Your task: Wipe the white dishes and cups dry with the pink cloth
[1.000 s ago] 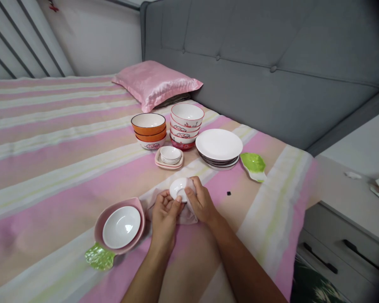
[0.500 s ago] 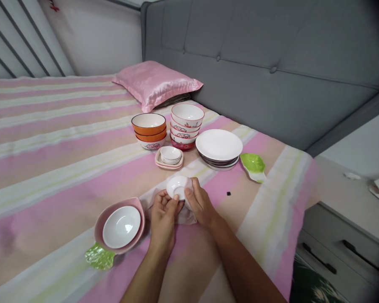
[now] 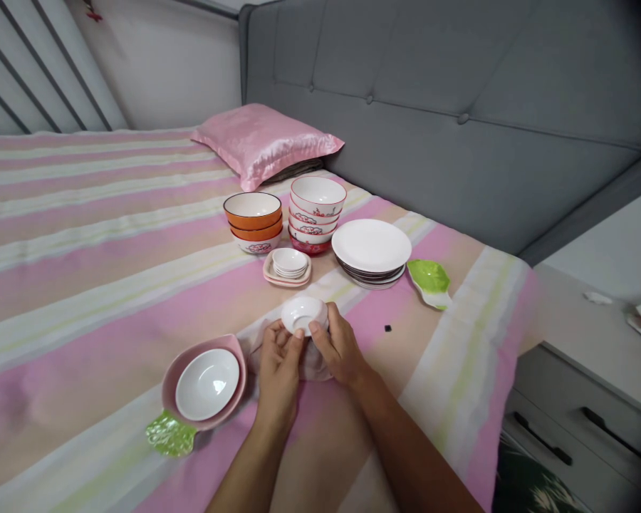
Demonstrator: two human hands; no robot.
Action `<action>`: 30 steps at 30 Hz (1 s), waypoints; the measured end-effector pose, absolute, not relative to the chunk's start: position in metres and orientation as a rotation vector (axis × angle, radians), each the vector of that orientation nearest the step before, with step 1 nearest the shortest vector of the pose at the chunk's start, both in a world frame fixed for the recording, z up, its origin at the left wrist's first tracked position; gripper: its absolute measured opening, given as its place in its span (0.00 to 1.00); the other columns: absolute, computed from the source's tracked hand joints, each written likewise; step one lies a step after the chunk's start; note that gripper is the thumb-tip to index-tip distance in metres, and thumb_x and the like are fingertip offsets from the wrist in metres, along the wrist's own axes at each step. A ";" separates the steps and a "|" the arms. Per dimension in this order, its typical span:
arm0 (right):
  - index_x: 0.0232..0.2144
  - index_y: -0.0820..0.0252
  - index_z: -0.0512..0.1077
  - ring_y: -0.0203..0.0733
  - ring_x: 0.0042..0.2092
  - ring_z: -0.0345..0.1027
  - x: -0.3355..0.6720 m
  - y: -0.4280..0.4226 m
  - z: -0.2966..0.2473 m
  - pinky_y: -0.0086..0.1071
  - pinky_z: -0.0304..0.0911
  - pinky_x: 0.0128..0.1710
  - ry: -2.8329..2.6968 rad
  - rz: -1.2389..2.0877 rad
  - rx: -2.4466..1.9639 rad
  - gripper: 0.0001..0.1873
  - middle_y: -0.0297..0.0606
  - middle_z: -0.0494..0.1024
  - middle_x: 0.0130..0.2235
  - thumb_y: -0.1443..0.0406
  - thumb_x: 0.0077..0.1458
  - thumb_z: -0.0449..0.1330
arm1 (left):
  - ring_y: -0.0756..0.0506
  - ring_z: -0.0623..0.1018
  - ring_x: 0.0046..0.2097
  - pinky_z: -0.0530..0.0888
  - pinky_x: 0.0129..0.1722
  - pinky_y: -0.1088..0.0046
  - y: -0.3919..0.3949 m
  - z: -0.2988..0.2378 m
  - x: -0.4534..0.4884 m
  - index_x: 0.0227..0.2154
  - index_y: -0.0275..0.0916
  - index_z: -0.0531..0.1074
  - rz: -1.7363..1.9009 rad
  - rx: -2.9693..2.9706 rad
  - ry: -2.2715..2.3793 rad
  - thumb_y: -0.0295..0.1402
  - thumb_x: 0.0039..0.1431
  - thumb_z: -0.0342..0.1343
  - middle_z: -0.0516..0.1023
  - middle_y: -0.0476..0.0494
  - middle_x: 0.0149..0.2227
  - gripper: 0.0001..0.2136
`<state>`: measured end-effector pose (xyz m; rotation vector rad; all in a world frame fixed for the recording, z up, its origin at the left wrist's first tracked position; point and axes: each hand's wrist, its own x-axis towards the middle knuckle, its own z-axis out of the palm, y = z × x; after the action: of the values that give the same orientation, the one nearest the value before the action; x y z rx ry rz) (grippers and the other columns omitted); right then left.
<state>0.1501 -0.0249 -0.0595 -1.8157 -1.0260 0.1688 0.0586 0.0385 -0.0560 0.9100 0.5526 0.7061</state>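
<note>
A small white dish [image 3: 303, 312] is tilted up between my two hands, with its glossy base side toward me. My left hand [image 3: 278, 365] pinches its near left edge, thumb on the surface. On the near right edge, the fingers and thumb of my right hand [image 3: 342, 348] close around the dish. A thin pinkish cloth [image 3: 315, 365] lies beneath and behind both hands; whether the fingers grip it too is hidden. To the left is a pink bowl [image 3: 169, 377] with a green leaf handle, holding a white bowl [image 3: 208, 385].
Beyond my hands stand small white dishes [image 3: 290, 260] on pink-rimmed trays [image 3: 270, 274], orange bowls [image 3: 253, 219], patterned bowls [image 3: 316, 203] and stacked plates [image 3: 372, 246]. A green leaf-shaped dish [image 3: 430, 278] lies right, near a small black object [image 3: 387, 328]. The headboard [image 3: 406, 114] borders the bed.
The white dish has tipped slightly between my hands, and my right thumb has shifted a little left along it. The stacked dishes and bowls stay where they were.
</note>
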 end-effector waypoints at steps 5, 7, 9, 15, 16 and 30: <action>0.36 0.58 0.60 0.39 0.31 0.64 0.151 -0.025 -0.061 0.30 0.60 0.31 -0.947 0.187 -1.710 0.07 0.34 0.70 0.31 0.61 0.56 0.49 | 0.44 0.76 0.45 0.70 0.48 0.64 0.038 -0.060 0.060 0.41 0.38 0.65 0.653 1.007 0.562 0.37 0.49 0.61 0.76 0.40 0.42 0.18; 0.35 0.58 0.60 0.37 0.30 0.63 0.151 -0.026 -0.062 0.29 0.59 0.29 -0.914 0.200 -1.672 0.07 0.32 0.69 0.29 0.61 0.55 0.49 | 0.44 0.75 0.47 0.69 0.50 0.65 0.039 -0.063 0.060 0.41 0.37 0.66 0.670 1.083 0.561 0.36 0.49 0.60 0.76 0.39 0.43 0.17; 0.34 0.57 0.59 0.36 0.28 0.61 0.152 -0.026 -0.062 0.28 0.58 0.28 -0.879 0.211 -1.648 0.06 0.30 0.67 0.27 0.61 0.55 0.50 | 0.44 0.74 0.48 0.69 0.49 0.65 0.039 -0.065 0.061 0.41 0.37 0.66 0.686 1.143 0.562 0.35 0.50 0.60 0.75 0.38 0.45 0.16; 0.30 0.57 0.60 0.34 0.26 0.57 0.154 -0.028 -0.059 0.27 0.54 0.26 -0.909 0.241 -1.719 0.06 0.27 0.63 0.24 0.61 0.52 0.52 | 0.45 0.75 0.45 0.71 0.46 0.66 0.041 -0.065 0.058 0.50 0.40 0.62 0.704 1.195 0.625 0.33 0.48 0.60 0.72 0.38 0.47 0.25; 0.30 0.57 0.60 0.35 0.26 0.57 0.154 -0.029 -0.058 0.27 0.54 0.26 -0.929 0.244 -1.722 0.05 0.27 0.63 0.24 0.62 0.52 0.52 | 0.46 0.76 0.43 0.72 0.45 0.66 0.042 -0.065 0.058 0.51 0.40 0.62 0.693 1.211 0.624 0.33 0.48 0.60 0.73 0.39 0.45 0.26; 0.44 0.60 0.62 0.42 0.39 0.64 0.156 -0.029 -0.058 0.34 0.62 0.40 -1.044 0.193 -1.704 0.18 0.37 0.69 0.38 0.63 0.49 0.54 | 0.43 0.75 0.40 0.72 0.40 0.66 0.043 -0.060 0.053 0.41 0.37 0.71 0.722 1.579 0.772 0.36 0.50 0.59 0.75 0.39 0.40 0.15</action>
<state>0.1559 -0.0293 -0.0585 -1.7041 -1.0436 0.1925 0.0525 0.0430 -0.0601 1.5786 0.7715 0.7223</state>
